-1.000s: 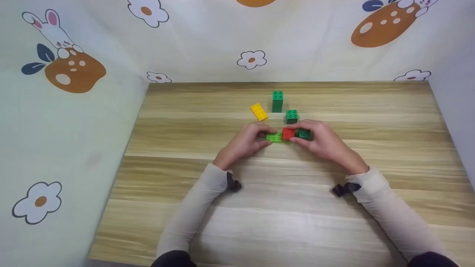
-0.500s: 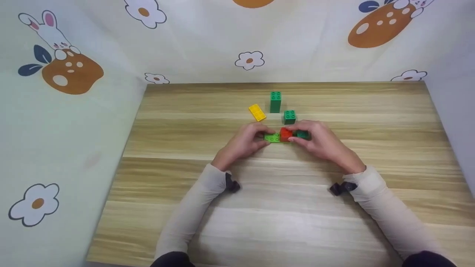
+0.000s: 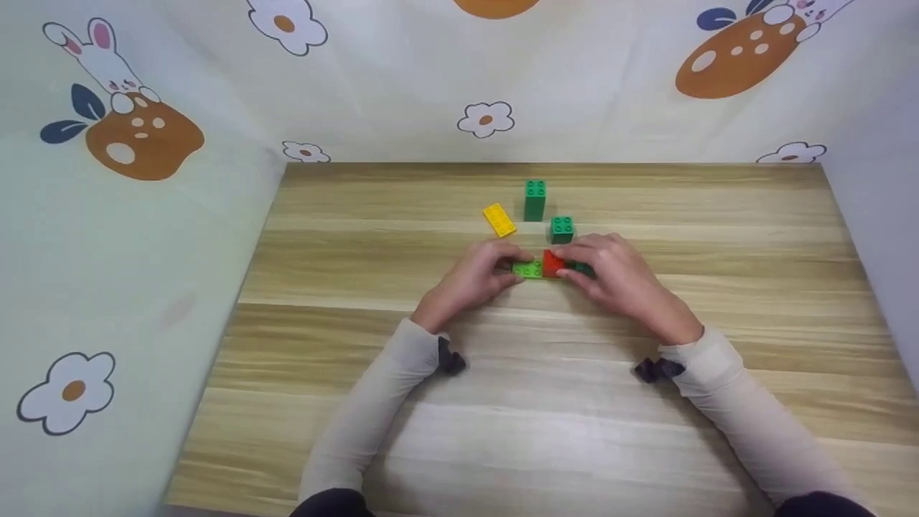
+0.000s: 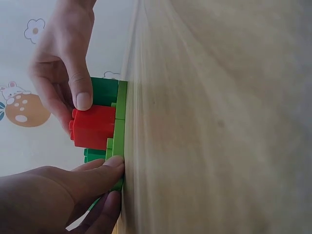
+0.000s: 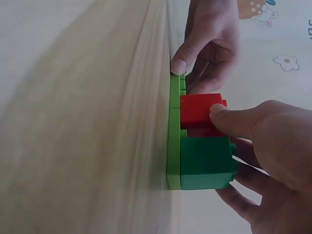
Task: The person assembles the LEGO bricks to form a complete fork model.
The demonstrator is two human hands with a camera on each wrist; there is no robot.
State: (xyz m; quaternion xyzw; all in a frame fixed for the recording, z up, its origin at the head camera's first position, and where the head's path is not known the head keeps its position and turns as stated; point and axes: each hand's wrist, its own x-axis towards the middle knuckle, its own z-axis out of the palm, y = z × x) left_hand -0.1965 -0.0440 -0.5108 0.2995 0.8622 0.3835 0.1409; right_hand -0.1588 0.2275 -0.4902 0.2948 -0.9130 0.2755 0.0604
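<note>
Two light green plates (image 5: 174, 141) lie end to end on the table. A red block (image 5: 199, 111) sits over their seam, and a dark green block (image 5: 207, 163) stands on the right plate's end, close beside the red one. My left hand (image 3: 479, 274) pinches the left plate near its outer end between thumb and fingers. With thumb and fingers on opposite sides, my right hand (image 3: 610, 273) grips the red block from the right. In the head view that hand partly covers the red block and most of the dark green block.
Behind the hands stand a tall green block (image 3: 535, 201) and a shorter green block (image 3: 562, 229). A yellow plate (image 3: 499, 220) lies at their left. The wooden table (image 3: 546, 416) meets a patterned cloth wall (image 3: 402, 86) at the back.
My right hand has shifted slightly left and its fingers cover more of the red block. The left hand keeps its pinch on the plate. The whole head view has drifted slightly.
</note>
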